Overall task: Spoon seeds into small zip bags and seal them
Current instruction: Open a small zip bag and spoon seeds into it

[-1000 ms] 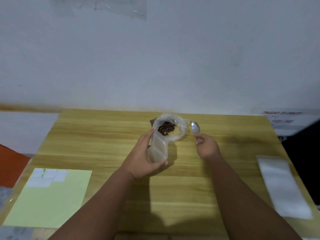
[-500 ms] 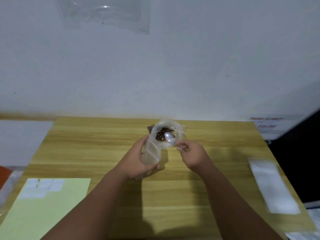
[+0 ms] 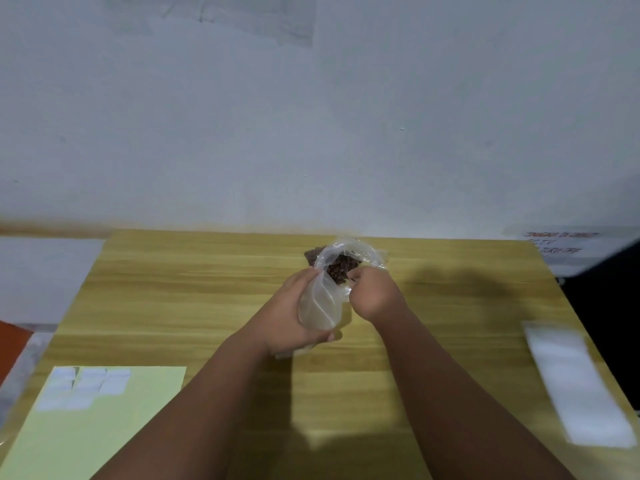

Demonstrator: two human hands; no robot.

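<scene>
Head view: the left hand (image 3: 287,320) grips a small zip bag (image 3: 318,306) above the table (image 3: 173,289), its mouth just beside the seeds (image 3: 341,266) heaped in a clear bag (image 3: 360,251), and it looks unfilled and unsealed. The right hand (image 3: 372,294) is curled with fingertips at the seed heap, next to the zip bag's rim; whether it clasps a spoon I cannot tell. Scooping seems barely begun, filling and sealing are left, and pale squares (image 3: 86,386) on a yellow sheet (image 3: 104,438) may be further bags.
</scene>
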